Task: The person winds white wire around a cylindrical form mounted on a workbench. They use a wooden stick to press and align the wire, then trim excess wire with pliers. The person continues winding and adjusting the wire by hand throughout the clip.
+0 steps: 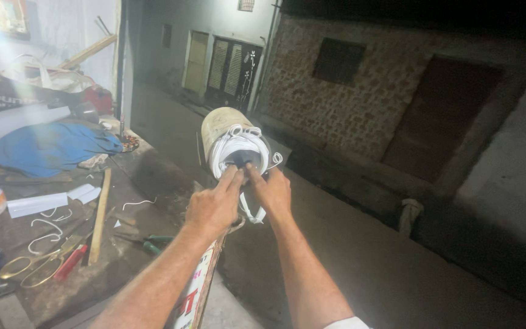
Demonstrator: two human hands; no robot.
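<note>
1. Lowest in the frame, both forearms reach up from the bottom edge, over a narrow printed board [195,295] standing on edge beneath them.
2. At centre, the left hand [214,204] and right hand [271,194] meet with fingertips pinching at the dark hub of a cream cylindrical drum [234,143]. Neither is clenched; each grips at the white cord [238,141] coiled round the drum's open end, though exactly which strand I cannot tell.
3. A loop of that cord hangs below the right hand; if the pinch slips, the coils may spring loose and tangle.
4. In the lower left, the surface [123,244] carries scissors [28,265], a red-handled tool [70,261], a wooden stick [100,214] and cord offcuts; farther back lies a blue cloth [50,146].
5. Beyond, upper right, a dim lane and brick wall [360,97]; poor light could hide a missed strand.
</note>
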